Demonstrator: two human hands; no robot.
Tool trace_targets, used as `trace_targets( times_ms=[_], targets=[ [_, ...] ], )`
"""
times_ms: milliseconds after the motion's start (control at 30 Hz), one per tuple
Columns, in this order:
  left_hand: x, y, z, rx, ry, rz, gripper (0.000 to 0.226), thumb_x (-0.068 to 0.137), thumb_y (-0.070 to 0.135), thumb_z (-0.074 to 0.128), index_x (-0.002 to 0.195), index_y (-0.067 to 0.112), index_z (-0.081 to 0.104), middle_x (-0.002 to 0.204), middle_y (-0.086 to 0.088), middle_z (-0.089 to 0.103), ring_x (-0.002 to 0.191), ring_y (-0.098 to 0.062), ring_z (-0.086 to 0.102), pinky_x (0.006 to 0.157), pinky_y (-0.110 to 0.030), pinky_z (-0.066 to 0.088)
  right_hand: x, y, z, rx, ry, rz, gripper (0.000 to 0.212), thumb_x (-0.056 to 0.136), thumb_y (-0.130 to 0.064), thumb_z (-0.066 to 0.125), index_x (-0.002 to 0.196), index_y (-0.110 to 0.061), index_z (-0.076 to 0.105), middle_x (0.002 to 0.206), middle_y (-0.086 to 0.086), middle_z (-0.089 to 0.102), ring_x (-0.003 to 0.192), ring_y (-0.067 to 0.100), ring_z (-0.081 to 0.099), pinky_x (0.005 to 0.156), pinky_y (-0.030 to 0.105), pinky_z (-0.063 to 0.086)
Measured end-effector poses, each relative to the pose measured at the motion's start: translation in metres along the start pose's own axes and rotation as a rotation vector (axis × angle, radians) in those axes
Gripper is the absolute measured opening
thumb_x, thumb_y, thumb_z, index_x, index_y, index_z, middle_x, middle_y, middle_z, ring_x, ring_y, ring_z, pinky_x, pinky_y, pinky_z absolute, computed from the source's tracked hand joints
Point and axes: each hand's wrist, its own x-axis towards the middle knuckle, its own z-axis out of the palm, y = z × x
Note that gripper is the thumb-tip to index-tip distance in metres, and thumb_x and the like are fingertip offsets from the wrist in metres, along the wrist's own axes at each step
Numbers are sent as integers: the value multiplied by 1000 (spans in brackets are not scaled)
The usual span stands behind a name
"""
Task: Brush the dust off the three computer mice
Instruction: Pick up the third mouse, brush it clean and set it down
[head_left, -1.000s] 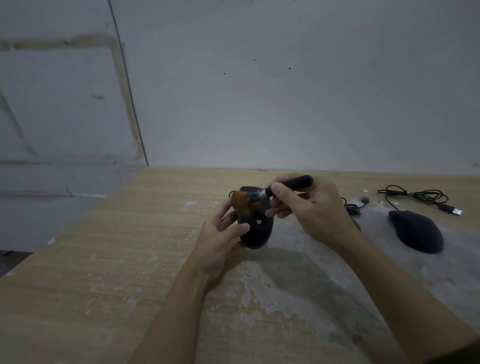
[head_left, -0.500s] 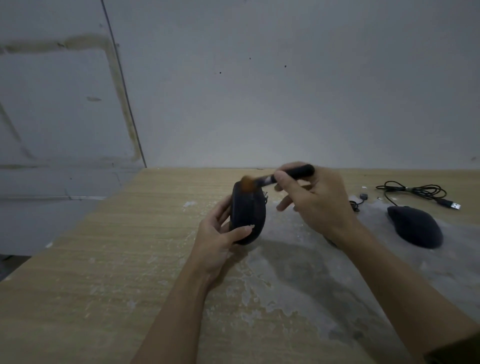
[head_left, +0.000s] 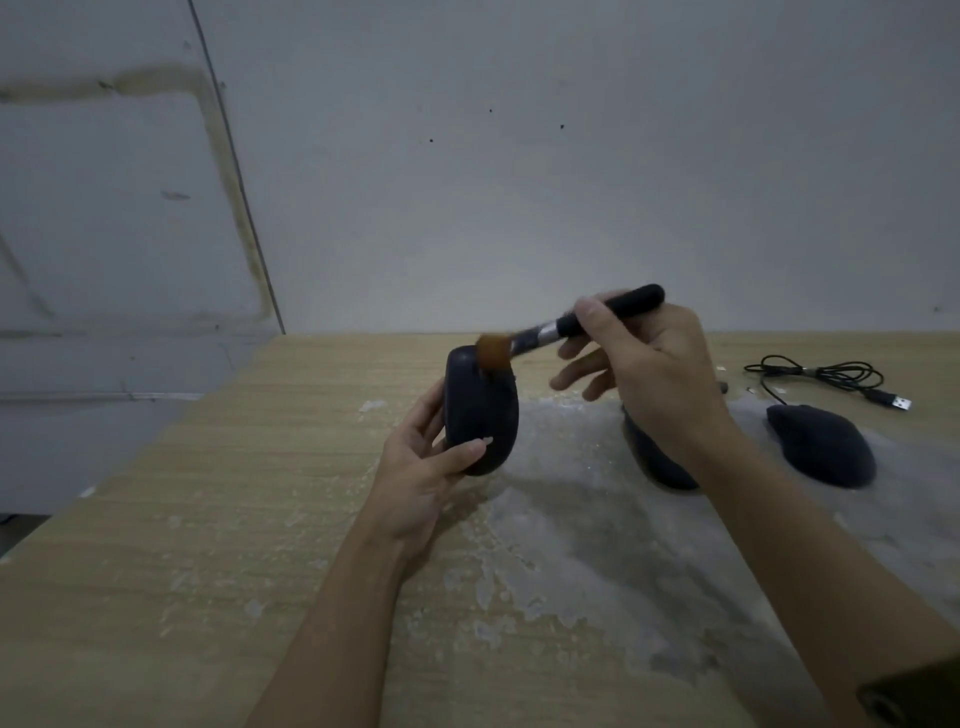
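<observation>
Held mouse (head_left: 480, 415), upright above the table (head_left: 208, 519), clasped between thumb and fingers of left hand (head_left: 421, 467). Brush (head_left: 571, 327), pinched in right hand (head_left: 649, 364), bristles touching its top. Second mouse (head_left: 660, 462) just right; third mouse (head_left: 821, 444) farther right.

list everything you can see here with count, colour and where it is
computer mice: three, black; one held upright above the table at centre, one on the table partly hidden behind the right wrist, one on the table at right
brush: one, black handle, silver ferrule, orange-brown bristles; tip on the top end of the held mouse
cable: one, black, bundled with a USB plug, far right of the table
table: one, light wood with a pale dusty patch at centre and right
wall: grey-white, behind the table
left hand: grip shut on the held mouse
right hand: grip shut on the brush
</observation>
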Motion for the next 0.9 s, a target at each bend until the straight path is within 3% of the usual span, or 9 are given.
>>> trace_targets(
  times_ms=[100,167,267,400,600,733,833,900],
  targets=[
    [0,-1,-1,-5,-13,-12,79,63,-11,68,133,18,46,129,-5,59,111,-22,62,80,-33,57,2,4,-1,-177,81,-15,24,91,-22,53,71,-16,63,63,5,66,48,15,67,42,21,49],
    [0,0,-2,-6,-27,-20,77,62,-8,65,132,20,48,129,-5,59,113,-22,61,80,-33,56,2,4,-3,-157,131,-23,21,91,-24,53,73,-19,62,65,2,66,50,12,67,44,21,51],
    [-1,0,0,-30,-67,-37,74,63,-6,65,130,20,49,129,-7,59,114,-25,60,82,-34,56,2,4,-4,36,16,55,18,92,-22,51,80,-16,63,71,8,67,58,21,70,46,26,51],
    [-2,-1,1,-62,-119,-74,78,57,8,81,129,18,52,122,-7,65,108,-25,63,77,-32,56,6,4,-10,5,7,76,22,90,-17,54,72,-11,65,60,8,64,52,27,68,41,23,47],
    [-2,-6,6,-200,-65,-116,63,68,10,71,128,8,53,114,-10,67,100,-23,65,73,-29,57,8,0,-19,73,0,61,26,88,-8,54,65,-3,65,47,3,60,39,23,60,37,20,43],
    [-1,-3,6,-296,-75,-85,71,52,24,87,117,7,63,110,-11,69,98,-21,67,72,-28,57,5,-1,-16,150,-81,33,23,87,-6,54,68,-1,65,45,4,60,39,25,60,37,21,43],
    [-2,-2,6,-369,-74,-63,62,49,24,88,106,10,70,106,-11,71,95,-20,69,71,-28,57,2,-2,-14,195,-231,10,20,83,-10,55,71,3,65,48,7,61,41,26,61,38,23,44],
    [-2,-1,5,-408,-70,-62,58,47,23,89,101,10,73,103,-11,72,92,-20,70,70,-29,57,1,-1,-12,206,-241,-14,18,84,-10,56,73,1,66,51,7,64,45,26,64,41,23,48]
  ],
)
